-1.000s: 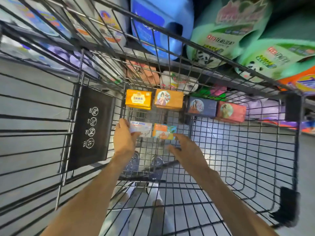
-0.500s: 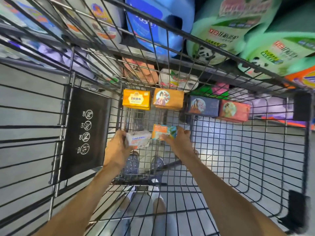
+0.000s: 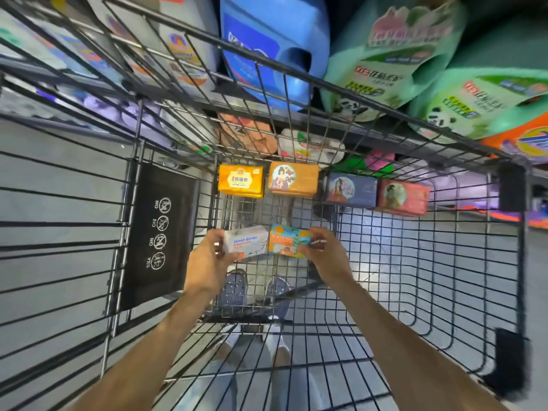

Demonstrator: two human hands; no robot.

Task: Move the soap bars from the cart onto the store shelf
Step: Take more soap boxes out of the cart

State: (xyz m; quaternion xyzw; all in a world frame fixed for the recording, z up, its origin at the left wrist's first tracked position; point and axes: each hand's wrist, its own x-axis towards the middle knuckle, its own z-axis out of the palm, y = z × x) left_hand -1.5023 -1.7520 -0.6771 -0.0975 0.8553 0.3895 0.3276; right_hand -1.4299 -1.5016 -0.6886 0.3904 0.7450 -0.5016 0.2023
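Inside the cart (image 3: 444, 292), our left hand (image 3: 207, 262) pinches the white goat soap bar (image 3: 246, 243), our right hand (image 3: 326, 256) the orange-teal soap bar (image 3: 289, 240) beside it.

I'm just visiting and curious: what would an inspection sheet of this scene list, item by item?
Surface: black wire cart, its mesh floor showing the store floor beneath.
Job's things: white soap box and orange-teal soap box side by side; four more soap boxes in a row along the cart's far end.
Clutter: black sign panel on the cart's left wall.
Hands: left hand grips the white box; right hand grips the orange-teal box.
Cables: nothing seen.
Surroundings: shelf with blue jug and green pouches beyond the cart.
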